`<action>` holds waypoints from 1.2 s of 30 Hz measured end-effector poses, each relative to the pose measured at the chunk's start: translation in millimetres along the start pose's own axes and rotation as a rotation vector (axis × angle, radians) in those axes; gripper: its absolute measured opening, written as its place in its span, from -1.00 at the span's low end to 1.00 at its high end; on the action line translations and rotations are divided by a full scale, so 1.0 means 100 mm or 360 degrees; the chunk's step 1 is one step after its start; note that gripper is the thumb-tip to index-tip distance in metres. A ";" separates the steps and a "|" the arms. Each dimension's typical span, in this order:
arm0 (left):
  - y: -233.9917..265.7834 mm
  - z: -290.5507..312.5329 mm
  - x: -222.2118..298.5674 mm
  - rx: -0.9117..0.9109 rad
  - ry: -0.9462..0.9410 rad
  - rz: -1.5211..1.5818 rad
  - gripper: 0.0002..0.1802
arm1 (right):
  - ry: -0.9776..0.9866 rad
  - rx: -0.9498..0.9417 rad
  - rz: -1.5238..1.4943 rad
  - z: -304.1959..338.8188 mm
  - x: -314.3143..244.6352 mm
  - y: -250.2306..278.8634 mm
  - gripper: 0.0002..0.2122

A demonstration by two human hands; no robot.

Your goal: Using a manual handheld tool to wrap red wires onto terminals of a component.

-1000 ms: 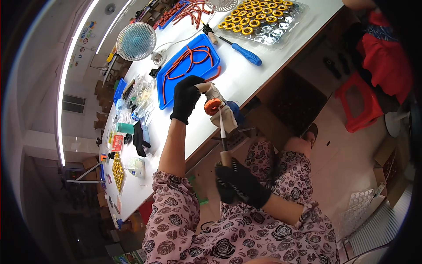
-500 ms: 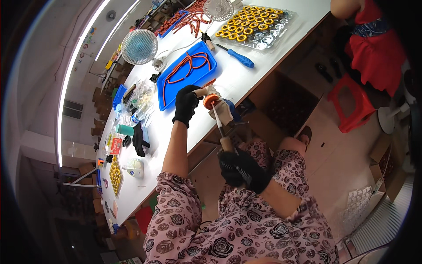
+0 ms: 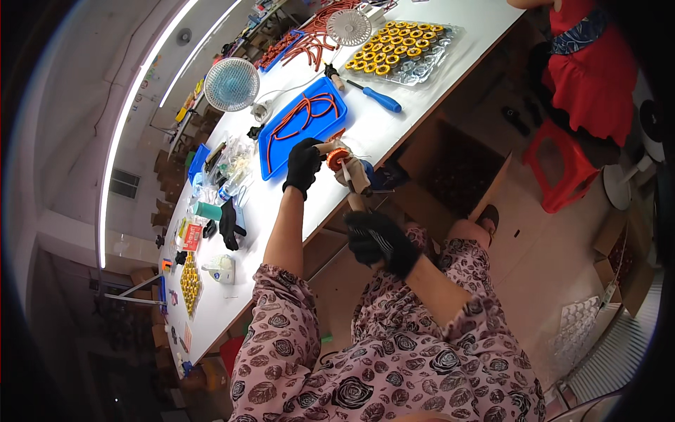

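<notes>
An orange-wound ring coil (image 3: pixel 337 160) sits at the table's front edge, against a clamp (image 3: pixel 360 176) wrapped in pale cloth. My left hand (image 3: pixel 304 167), in a black glove with beige covers on the fingertips, closes on the coil from its left side. Below it, my right hand (image 3: pixel 382 243), also black-gloved, is wrapped round a wooden-handled tool (image 3: pixel 356 202). The tool's slim shaft points up to the coil, with its tip at the ring's middle. Fingers and cloth hide the exact tip.
Behind the coil lies a blue tray (image 3: pixel 280 149) with orange wires. To its right are a blue-handled screwdriver (image 3: pixel 383 98) and a plastic tray of yellow rings (image 3: pixel 429 67). Small fans (image 3: pixel 232 84), plastic bags and a spare black glove (image 3: pixel 230 225) stand left. A red stool (image 3: pixel 562 169) is right.
My right hand has moved up toward the coil with the tool, so less of its shaft shows. My left hand stays at the coil. The whole view has shifted slightly.
</notes>
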State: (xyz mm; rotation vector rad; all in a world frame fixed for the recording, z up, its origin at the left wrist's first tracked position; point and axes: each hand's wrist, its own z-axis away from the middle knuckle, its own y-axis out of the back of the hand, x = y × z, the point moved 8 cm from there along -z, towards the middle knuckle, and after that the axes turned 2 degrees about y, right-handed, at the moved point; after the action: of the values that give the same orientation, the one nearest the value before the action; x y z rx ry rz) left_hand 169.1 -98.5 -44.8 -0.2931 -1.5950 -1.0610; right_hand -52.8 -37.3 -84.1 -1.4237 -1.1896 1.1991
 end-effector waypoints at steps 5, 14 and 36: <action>0.07 0.21 0.22 0.0184 -0.0223 -0.0335 -0.78 | -0.0032 0.0161 0.0034 0.17 0.01 0.05 -0.82; -0.26 0.57 0.83 0.0013 -0.1178 -0.0768 -0.76 | -0.0041 0.0261 0.0036 0.21 0.03 -0.05 -0.78; -0.29 0.59 0.98 0.0073 -0.1378 -0.0967 -0.72 | 0.0011 0.0247 0.0130 1.20 -0.48 -0.42 -0.88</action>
State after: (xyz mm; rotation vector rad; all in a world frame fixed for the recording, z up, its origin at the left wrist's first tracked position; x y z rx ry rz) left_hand 78.5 -103.3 30.5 -0.2536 -2.5876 -1.4571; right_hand -179.5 -73.2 -51.8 -1.3695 -1.0189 1.3122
